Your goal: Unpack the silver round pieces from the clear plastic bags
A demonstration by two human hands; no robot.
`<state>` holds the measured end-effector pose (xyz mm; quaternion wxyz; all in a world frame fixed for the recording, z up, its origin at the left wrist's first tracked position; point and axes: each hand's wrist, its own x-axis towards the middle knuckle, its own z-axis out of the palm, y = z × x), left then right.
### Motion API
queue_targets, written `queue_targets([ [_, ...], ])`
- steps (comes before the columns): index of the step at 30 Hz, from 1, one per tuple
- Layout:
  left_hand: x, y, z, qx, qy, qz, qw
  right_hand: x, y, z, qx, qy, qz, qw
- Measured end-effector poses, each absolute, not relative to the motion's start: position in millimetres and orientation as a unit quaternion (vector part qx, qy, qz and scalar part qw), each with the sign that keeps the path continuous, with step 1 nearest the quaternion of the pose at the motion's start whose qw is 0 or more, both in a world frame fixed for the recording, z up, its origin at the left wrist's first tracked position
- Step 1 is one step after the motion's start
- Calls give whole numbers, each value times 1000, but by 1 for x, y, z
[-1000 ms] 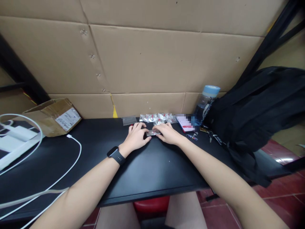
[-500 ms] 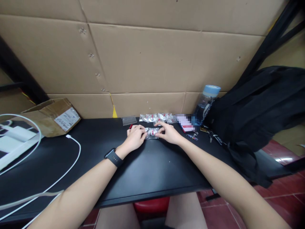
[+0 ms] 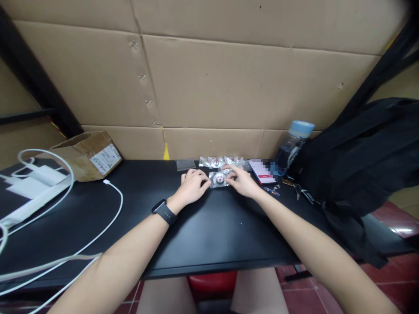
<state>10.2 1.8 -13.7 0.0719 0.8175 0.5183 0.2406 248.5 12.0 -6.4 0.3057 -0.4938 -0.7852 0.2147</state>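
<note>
Left hand [image 3: 192, 187] and right hand [image 3: 242, 181] meet at either end of a small, shiny clear-and-silver plastic packet with a round, red-marked item inside [image 3: 219, 179], which lies on the black table [image 3: 209, 237] between them. Each hand is curled with thumb and fingers fairly narrow, fingertips at the packet's edges; whether they pinch the film or merely rest against it, I cannot tell.

Just behind runs a row of similar silvery packets [image 3: 216, 162], with the right hand's raised finger overlapping it in view. That closeness is probably the main risk: a sideways sweep could knock the row askew. Slick film might also slide out from a loose hold, and uneven pulling from the two ends could crumple or twist the packet.
</note>
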Motion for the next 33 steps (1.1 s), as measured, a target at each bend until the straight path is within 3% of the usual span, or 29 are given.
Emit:
queue_targets([
  [3,-4,5,-2,777,551,304,16,256,43,4,-547,-755,141,334],
  [6,-26,12,5,755,574,318,-16,258,81,18,-620,-725,63,293],
  [9,-45,21,5,770,570,287,-9,248,104,24,-662,-723,41,196],
  [12,-54,28,0,804,544,241,-5,231,102,18,-690,-713,-58,114],
  [16,-54,29,-3,847,497,189,-1,220,80,14,-658,-721,-168,138],
  [19,-51,25,-3,859,486,161,-13,233,64,21,-617,-768,-121,125],
  [23,-46,22,-4,850,504,150,-26,271,45,23,-476,-874,87,51],
  [33,-30,24,-14,837,501,211,64,313,42,-12,-485,-835,228,125],
])
